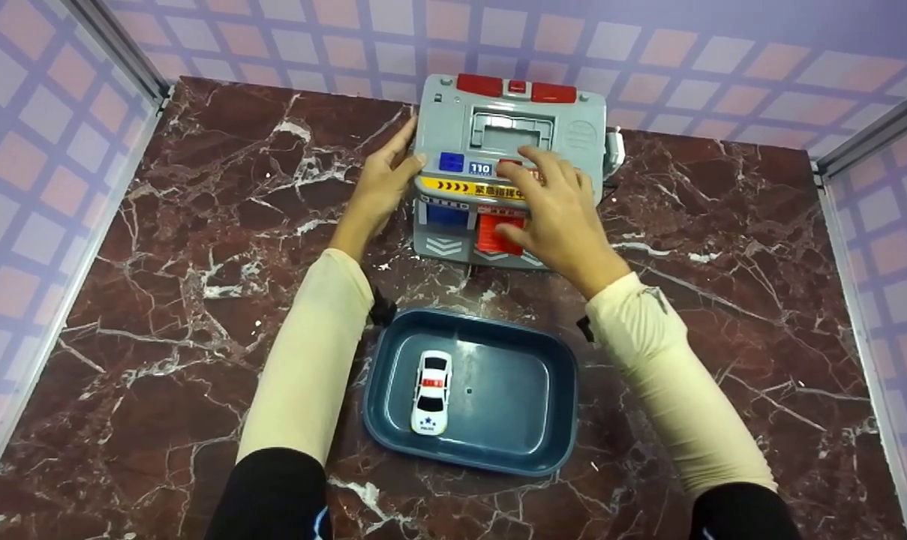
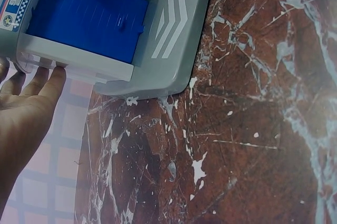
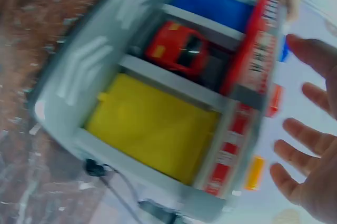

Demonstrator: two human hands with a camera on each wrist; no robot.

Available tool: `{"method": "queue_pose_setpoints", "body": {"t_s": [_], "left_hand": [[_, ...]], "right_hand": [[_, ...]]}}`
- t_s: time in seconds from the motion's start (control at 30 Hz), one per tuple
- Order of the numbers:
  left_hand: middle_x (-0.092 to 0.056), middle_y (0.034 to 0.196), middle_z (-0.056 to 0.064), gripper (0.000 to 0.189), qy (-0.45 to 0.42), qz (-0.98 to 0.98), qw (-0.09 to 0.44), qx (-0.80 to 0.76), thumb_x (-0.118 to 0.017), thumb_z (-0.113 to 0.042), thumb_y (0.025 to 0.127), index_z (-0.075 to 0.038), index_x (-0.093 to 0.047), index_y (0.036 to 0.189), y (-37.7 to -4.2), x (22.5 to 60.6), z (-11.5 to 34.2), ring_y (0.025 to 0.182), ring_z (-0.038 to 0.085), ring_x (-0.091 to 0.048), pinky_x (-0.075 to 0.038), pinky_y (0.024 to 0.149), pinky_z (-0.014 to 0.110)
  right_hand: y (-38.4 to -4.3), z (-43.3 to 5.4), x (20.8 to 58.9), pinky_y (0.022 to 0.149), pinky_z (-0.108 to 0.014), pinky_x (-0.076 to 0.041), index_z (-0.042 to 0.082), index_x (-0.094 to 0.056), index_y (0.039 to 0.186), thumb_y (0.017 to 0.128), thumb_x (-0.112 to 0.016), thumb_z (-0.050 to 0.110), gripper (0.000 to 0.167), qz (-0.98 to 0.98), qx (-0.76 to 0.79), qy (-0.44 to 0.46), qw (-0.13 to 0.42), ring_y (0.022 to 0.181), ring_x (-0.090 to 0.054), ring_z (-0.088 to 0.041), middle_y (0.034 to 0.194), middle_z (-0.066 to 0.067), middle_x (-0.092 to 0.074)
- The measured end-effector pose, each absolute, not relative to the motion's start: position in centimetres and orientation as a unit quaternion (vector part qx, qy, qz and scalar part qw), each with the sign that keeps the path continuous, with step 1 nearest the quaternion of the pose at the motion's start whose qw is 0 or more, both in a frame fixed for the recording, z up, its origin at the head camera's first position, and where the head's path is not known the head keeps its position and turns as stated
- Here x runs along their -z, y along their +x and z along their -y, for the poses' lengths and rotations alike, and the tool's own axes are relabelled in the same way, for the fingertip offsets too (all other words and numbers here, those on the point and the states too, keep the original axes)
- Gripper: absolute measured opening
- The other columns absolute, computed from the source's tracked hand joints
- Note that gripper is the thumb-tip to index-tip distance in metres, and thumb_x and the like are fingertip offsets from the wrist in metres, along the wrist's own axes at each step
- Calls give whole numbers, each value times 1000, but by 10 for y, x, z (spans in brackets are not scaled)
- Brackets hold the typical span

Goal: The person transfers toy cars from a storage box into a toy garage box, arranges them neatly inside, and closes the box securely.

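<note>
A grey toy garage [image 1: 442,135] with red roof lights stands at the back. My left hand [image 1: 383,180] rests against its left side; in the left wrist view the fingers [image 2: 52,84] touch the wall beside the lowered blue door [image 2: 89,16]. My right hand [image 1: 558,214] is over the front right part, fingers spread and holding nothing. The blurred right wrist view shows a red toy car [image 3: 178,50] in the middle bay, its red door [image 3: 247,50] raised. Beside it, the yellow door [image 3: 150,129] is down. My right hand hides the right bay in the head view.
Nearer me sits a dark blue tray [image 1: 566,405] with a white toy police car [image 1: 431,416] in its left half. A white handset [image 1: 614,150] hangs on the garage's right side. Patterned walls [image 1: 310,45] enclose the brown marbled surface [image 1: 198,300].
</note>
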State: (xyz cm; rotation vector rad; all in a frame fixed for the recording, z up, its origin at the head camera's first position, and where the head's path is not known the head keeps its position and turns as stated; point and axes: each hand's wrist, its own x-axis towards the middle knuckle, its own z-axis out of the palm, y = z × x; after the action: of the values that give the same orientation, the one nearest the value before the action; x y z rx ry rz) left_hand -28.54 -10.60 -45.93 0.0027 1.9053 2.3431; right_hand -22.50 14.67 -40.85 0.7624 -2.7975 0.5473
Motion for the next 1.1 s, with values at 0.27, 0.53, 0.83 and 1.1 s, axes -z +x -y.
{"method": "queue_pose_setpoints", "body": {"t_s": [0.27,0.53,0.83,1.1], "left_hand": [[-35,162,6,61,13,-649,56,-758,-53,-1,100,-13,-34,156,-287,461,105,133,21,-51,-49,105,27],[-35,161,6,61,19,-650,53,-758,-53,0,100,-12,-34,157,-287,462,105,131,23,-52,-50,105,28],[-32,163,5,61,13,-647,60,-760,-53,-1,100,-14,-34,157,-286,461,105,133,23,-51,-50,105,28],[-32,163,4,61,12,-647,58,-760,-53,-1,100,-16,-35,156,-286,460,105,135,20,-48,-48,106,27]], "right_hand": [[-232,-144,432,110,-54,-25,24,-43,149,74,-89,37,89,940,-167,270,126,139,-37,-35,151,-15,-41],[-234,-139,440,109,-57,-24,29,-43,149,70,-90,43,93,952,-115,252,132,136,-37,-36,148,-15,-41],[-235,-134,448,105,-59,-27,27,-40,146,70,-92,35,93,953,-71,250,159,133,-37,-39,144,-18,-40],[-241,-133,458,102,-58,-28,26,-39,146,73,-89,26,89,944,-38,252,208,128,-40,-38,141,-19,-42]]}}
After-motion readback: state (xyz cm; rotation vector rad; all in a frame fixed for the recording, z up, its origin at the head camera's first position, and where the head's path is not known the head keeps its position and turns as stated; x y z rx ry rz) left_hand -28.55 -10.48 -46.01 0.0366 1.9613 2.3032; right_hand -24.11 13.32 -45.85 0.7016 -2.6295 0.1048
